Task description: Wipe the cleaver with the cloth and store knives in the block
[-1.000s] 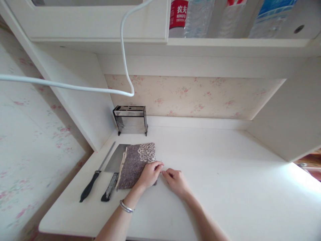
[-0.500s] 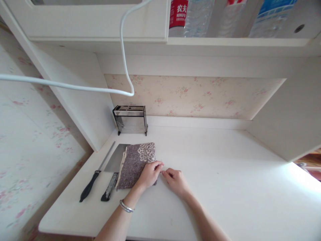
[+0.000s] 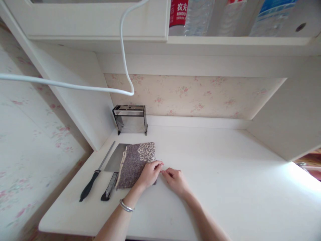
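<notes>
My left hand [image 3: 150, 173] rests over the lower right edge of a folded brown-purple cloth [image 3: 132, 167] with a cream pattern. Its fingers are curled in, and nothing shows in them. Just to the right, my right hand [image 3: 175, 180] lies loosely closed on the white desk, its fingertips close to those of the left, with nothing visible in it. Left of the cloth lies a cleaver [image 3: 115, 159] with a black handle; the cloth hides part of its blade. Beside it, a sharpening steel [image 3: 91, 182] with a black handle lies slanted.
A metal knife stand [image 3: 130, 122] with black edges stands at the back left. Across the upper left runs a white cable [image 3: 75, 87]. Plastic bottles [image 3: 198, 16] occupy the shelf above. The white desk [image 3: 225, 201] has side panels at left and right.
</notes>
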Action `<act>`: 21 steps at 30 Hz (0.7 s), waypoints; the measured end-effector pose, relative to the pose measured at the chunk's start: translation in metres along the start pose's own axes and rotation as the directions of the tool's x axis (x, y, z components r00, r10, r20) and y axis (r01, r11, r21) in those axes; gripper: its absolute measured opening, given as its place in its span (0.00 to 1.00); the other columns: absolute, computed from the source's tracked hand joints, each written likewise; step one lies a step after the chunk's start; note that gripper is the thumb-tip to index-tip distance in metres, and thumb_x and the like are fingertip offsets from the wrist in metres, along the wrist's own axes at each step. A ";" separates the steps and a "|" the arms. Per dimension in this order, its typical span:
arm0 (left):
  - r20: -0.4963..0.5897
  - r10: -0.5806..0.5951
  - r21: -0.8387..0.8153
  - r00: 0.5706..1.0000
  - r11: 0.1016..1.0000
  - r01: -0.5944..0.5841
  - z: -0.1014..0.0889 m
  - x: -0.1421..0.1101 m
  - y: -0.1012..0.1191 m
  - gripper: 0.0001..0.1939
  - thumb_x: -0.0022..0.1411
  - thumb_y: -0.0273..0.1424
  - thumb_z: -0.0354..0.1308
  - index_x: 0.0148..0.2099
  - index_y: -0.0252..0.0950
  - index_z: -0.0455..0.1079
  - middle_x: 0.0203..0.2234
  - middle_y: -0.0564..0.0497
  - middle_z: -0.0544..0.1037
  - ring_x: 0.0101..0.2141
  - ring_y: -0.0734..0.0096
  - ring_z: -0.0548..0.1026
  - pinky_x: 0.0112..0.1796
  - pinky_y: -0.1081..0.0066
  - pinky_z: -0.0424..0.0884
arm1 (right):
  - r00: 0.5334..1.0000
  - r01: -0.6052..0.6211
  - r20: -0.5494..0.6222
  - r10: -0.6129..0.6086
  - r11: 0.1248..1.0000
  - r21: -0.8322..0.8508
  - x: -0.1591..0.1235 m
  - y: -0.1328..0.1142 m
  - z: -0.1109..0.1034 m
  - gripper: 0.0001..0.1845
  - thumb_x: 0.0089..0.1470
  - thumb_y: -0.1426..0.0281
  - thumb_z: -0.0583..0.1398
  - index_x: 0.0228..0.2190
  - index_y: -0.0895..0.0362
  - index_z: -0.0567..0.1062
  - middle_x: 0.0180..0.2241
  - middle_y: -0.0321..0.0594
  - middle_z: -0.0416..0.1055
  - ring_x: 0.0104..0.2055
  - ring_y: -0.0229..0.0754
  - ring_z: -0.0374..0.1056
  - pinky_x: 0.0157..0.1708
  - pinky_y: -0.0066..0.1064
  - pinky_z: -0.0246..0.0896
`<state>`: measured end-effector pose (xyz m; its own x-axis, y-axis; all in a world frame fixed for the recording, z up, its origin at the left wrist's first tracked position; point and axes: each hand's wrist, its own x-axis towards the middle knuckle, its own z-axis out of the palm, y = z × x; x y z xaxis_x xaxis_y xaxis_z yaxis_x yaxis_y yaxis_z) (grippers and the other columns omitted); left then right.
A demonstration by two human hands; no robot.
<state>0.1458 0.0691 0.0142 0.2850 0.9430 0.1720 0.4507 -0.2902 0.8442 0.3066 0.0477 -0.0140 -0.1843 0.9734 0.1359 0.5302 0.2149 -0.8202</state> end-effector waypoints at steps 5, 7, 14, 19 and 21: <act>-0.001 -0.007 -0.040 1.000 0.999 0.007 0.000 0.000 0.000 0.14 0.64 0.35 0.48 0.41 0.39 0.74 0.37 0.50 0.80 0.40 0.67 0.75 0.43 0.71 0.67 | 1.000 -0.001 -0.001 0.001 1.000 -0.025 -0.002 -0.001 0.001 0.22 0.58 0.58 0.52 0.18 0.57 0.67 0.17 0.30 0.57 0.21 0.33 0.52 0.22 0.25 0.43; -0.002 -0.029 -0.059 1.000 0.998 0.029 0.003 -0.002 0.002 0.14 0.63 0.35 0.48 0.41 0.39 0.75 0.37 0.50 0.80 0.40 0.66 0.75 0.43 0.70 0.67 | 1.000 0.004 0.000 -0.004 0.999 -0.035 -0.005 -0.002 0.001 0.22 0.58 0.58 0.52 0.18 0.57 0.67 0.16 0.30 0.57 0.21 0.33 0.52 0.22 0.25 0.43; 0.057 -0.168 -0.257 0.984 0.950 0.177 0.001 -0.024 0.019 0.16 0.62 0.41 0.50 0.43 0.38 0.73 0.22 0.52 0.75 0.25 0.70 0.73 0.27 0.72 0.67 | 0.989 -0.136 0.091 0.116 0.955 0.265 -0.004 -0.001 -0.006 0.26 0.58 0.52 0.50 0.19 0.57 0.67 0.16 0.32 0.62 0.19 0.34 0.56 0.21 0.26 0.50; -0.154 -0.251 -0.441 0.956 0.883 0.161 -0.068 -0.002 0.017 0.16 0.58 0.42 0.56 0.43 0.38 0.72 0.17 0.57 0.70 0.20 0.74 0.67 0.23 0.74 0.62 | 0.973 -0.230 0.122 0.197 0.743 0.629 0.029 0.010 -0.020 0.22 0.51 0.53 0.57 0.43 0.53 0.67 0.45 0.45 0.72 0.28 0.37 0.69 0.32 0.34 0.66; -0.355 -0.278 -0.498 0.892 0.864 0.071 -0.108 0.025 0.004 0.14 0.54 0.40 0.61 0.40 0.37 0.73 0.18 0.56 0.71 0.20 0.75 0.67 0.24 0.73 0.63 | 0.973 -0.226 0.112 0.199 0.760 0.609 0.051 0.011 -0.026 0.23 0.47 0.58 0.61 0.45 0.50 0.66 0.54 0.45 0.65 0.39 0.40 0.71 0.41 0.37 0.66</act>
<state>0.0631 0.1091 0.0769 -0.1715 0.9802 0.0989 -0.0115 -0.1024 0.9947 0.3243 0.1018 -0.0015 -0.1668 0.9816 -0.0935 -0.0592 -0.1047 -0.9927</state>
